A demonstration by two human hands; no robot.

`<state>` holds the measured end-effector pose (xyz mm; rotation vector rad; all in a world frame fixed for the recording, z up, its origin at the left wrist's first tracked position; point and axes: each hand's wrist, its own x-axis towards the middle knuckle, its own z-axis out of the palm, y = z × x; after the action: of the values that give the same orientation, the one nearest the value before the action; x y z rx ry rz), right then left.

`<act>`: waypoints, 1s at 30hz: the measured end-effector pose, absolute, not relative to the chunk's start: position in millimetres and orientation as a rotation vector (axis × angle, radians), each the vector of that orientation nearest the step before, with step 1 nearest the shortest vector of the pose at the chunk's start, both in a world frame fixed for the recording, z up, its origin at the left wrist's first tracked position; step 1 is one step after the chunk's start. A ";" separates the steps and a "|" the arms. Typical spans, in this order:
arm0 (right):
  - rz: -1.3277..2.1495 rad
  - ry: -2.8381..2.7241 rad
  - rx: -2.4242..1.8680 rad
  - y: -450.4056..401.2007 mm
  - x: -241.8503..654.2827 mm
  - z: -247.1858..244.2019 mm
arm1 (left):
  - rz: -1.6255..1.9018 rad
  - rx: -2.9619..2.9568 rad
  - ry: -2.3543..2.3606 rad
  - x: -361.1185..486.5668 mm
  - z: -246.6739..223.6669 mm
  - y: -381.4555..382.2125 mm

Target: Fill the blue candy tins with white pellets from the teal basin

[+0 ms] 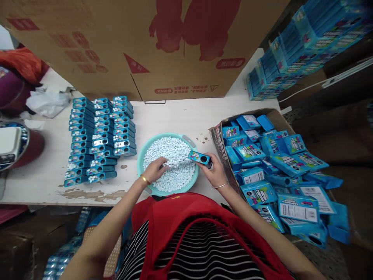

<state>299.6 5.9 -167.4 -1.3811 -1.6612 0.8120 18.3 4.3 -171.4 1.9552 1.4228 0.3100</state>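
A turquoise basin [142, 153] full of small white candies [175, 181] stands on the table in front of me. My left hand [156, 170] is over the left part of the basin, its curled fingers in among the candies and closed on some of them. At the basin's right rim, my right hand [215, 171] grips a small blue candy box [199, 157]. The box is tilted over the candies, with a dark round hole in the side facing me. Its far end touches or nearly touches the heap; I cannot tell which.
Rows of blue boxes [101, 142] with white candies on top stand at the left. An open carton [220, 147] heaped with blue boxes [262, 155] is at the right. A large cardboard box [116, 50] blocks the back. Stacked packs [291, 58] rise at the back right.
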 end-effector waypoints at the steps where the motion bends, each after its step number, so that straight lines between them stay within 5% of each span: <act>1: 0.792 -1.684 -1.369 6.8 298.5 -168.6 | 0.339 1.977 1.396 12.1 -156.0 3.7; 8: 0.656 -1.973 -1.138 11.7 272.8 -179.8 | 0.118 2.260 1.298 14.1 -68.0 10.1; 14: 0.612 -2.060 -1.049 11.7 256.3 -180.2 | -0.446 2.446 1.436 57.9 -24.8 11.8; 20: 0.598 -2.042 -1.008 10.9 255.2 -184.6 | -0.641 2.574 1.438 85.2 3.8 5.0; 25: 0.617 -1.998 -1.018 10.0 262.8 -188.2 | -0.421 2.501 1.588 37.4 -25.1 9.8; 30: 0.679 -1.951 -1.029 10.3 273.8 -187.5 | -0.494 2.136 1.694 -14.4 -121.1 6.6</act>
<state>273.8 10.3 -187.5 -1.0286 -1.9514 0.6791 -14.4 6.6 -121.1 2.1356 1.6938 -0.4941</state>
